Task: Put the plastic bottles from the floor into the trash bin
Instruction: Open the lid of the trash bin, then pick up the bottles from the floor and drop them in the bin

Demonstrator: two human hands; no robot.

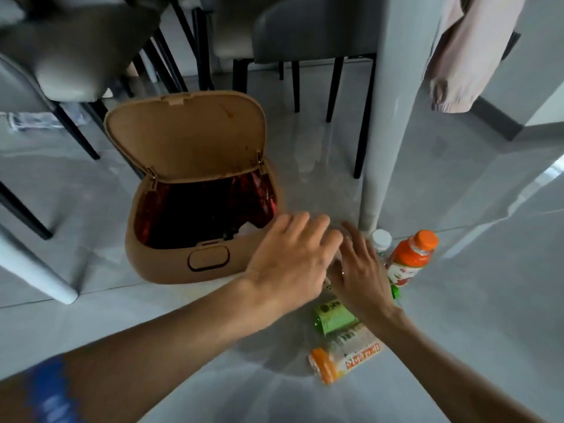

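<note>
1. Bin (171, 257): tan, lid (183, 135) raised, red liner inside; it stands just left of and beyond the left hand, mouth clear to receive bottles.
2. Left hand (293, 261): open, fingers spread, palm down, holding nothing; it hovers beside the bin's right wall and partly over the right hand.
3. Green bottle (334, 315): lies on its side directly below both wrists. Judged empty, hence light and thin-walled; take it round the labelled middle, where the film gives friction.
4. Orange-capped bottle (345, 358): lies on its side nearer the person than the hands, touching or just beside the green one. Likely to roll; grasp across the body, not the cap.
5. Right hand (363, 270): open, fingers extended, empty; whether it touches anything beneath cannot be told.
6. White-capped bottle (381, 239): upright, just right of the right fingertips, mostly hidden.
7. Juice bottle (410, 257): upright, right of the right hand; if still holding liquid, heavier; hold below the shoulder.
</note>
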